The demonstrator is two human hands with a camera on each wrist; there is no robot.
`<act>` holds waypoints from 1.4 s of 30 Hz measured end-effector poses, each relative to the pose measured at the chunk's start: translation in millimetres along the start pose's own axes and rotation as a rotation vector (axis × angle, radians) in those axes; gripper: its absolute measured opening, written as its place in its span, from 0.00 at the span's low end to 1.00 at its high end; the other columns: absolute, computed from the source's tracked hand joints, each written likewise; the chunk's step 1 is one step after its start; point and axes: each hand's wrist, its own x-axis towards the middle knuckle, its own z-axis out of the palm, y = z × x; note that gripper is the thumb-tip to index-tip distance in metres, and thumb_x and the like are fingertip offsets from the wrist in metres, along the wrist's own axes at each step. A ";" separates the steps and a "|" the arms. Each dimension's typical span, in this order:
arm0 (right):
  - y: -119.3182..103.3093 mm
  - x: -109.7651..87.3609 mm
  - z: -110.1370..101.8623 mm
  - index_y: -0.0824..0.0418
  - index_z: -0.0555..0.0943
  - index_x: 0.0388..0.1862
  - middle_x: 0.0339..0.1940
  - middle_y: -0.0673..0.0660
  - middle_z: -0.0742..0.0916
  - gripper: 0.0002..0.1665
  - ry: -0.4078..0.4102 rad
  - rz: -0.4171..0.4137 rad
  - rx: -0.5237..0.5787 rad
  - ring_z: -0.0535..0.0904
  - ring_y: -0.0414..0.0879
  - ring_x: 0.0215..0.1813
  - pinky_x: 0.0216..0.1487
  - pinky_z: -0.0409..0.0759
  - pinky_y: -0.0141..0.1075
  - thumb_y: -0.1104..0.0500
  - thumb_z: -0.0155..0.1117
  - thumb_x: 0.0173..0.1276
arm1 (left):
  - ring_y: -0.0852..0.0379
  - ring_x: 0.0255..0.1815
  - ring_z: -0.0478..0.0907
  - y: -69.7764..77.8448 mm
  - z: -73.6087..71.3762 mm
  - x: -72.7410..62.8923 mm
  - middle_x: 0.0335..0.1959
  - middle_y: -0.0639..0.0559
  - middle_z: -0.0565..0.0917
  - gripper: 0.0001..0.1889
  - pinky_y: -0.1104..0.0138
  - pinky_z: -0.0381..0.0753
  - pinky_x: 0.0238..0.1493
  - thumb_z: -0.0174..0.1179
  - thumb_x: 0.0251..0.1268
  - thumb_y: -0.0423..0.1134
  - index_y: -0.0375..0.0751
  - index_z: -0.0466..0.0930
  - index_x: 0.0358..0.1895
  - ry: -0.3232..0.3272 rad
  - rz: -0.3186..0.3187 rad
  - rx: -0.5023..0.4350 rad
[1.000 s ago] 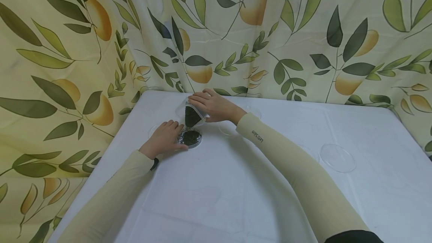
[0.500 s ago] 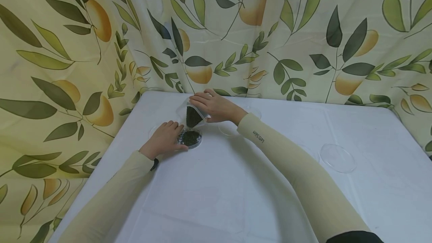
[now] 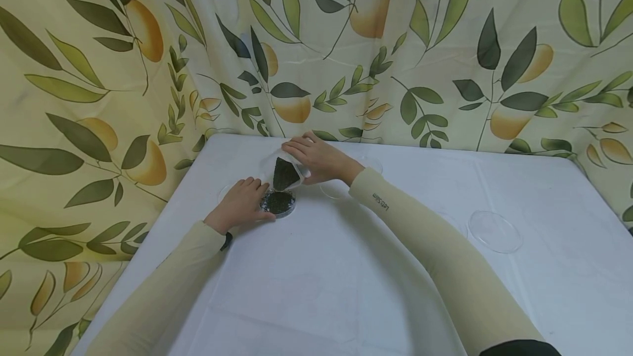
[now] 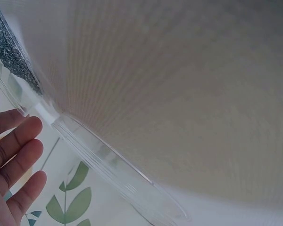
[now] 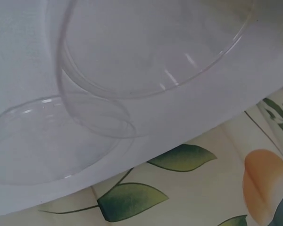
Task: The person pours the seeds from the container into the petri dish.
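My left hand (image 3: 240, 202) holds a small clear petri dish (image 3: 283, 215) between thumb and fingers at its left side. Dark granules (image 3: 278, 200) lie in that dish, with a paler speckled edge. Just above it, my right hand (image 3: 321, 158) grips a larger clear dish (image 3: 298, 169) by its right side. This dish is tilted, its low edge over the petri dish, and holds a dark granular mass (image 3: 285, 174). In the left wrist view, bare fingers (image 4: 21, 157) show beside clear rims and grey granules (image 4: 14, 54); whose hand is unclear.
Another clear round piece (image 3: 495, 231) lies on the white table (image 3: 316, 290) at the right, and a clear rim (image 3: 332, 189) shows by the right wrist. Clear round dishes (image 5: 47, 146) fill the right wrist view. A patterned curtain (image 3: 316, 87) hangs behind the table.
My right hand has shifted slightly right and down with the tilted dish. More of the dark mass inside it faces the camera. My left hand keeps its place.
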 end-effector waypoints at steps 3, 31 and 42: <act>-1.1 -2.2 0.1 0.67 0.66 0.64 0.61 0.59 0.77 0.52 0.008 0.016 0.039 0.71 0.51 0.62 0.63 0.65 0.47 0.39 0.72 0.47 | 0.45 0.47 0.74 0.2 -0.4 -0.1 0.46 0.40 0.79 0.45 0.54 0.74 0.51 0.59 0.48 0.70 0.31 0.74 0.57 -0.002 0.000 -0.003; -1.4 -24.3 4.5 0.68 0.67 0.61 0.57 0.62 0.78 0.53 0.206 0.251 0.342 0.72 0.56 0.61 0.66 0.63 0.52 0.42 0.76 0.39 | 0.44 0.51 0.73 1.6 -1.5 0.6 0.50 0.40 0.78 0.46 0.53 0.73 0.54 0.60 0.48 0.70 0.32 0.71 0.60 -0.033 -0.025 -0.035; 9.3 -42.5 -6.8 0.66 0.67 0.61 0.57 0.62 0.78 0.54 0.223 0.300 0.373 0.72 0.55 0.59 0.62 0.65 0.50 0.43 0.78 0.38 | 0.43 0.52 0.73 2.2 -2.0 0.2 0.50 0.39 0.78 0.46 0.52 0.73 0.54 0.59 0.48 0.69 0.31 0.71 0.60 -0.038 -0.026 -0.026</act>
